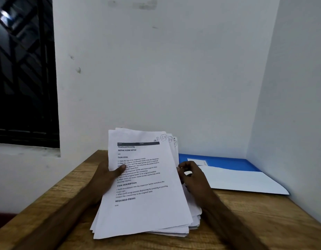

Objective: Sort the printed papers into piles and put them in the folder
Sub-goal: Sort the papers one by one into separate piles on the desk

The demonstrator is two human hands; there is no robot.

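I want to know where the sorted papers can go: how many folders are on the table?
1. The blue folder lies on the wooden table, far right by the wall, behind the right hand. The held paper stack might hide another.

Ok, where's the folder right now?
In the head view the blue folder lies flat on the wooden table at the right, in the far corner by the wall, just beyond the right hand and the paper stack.
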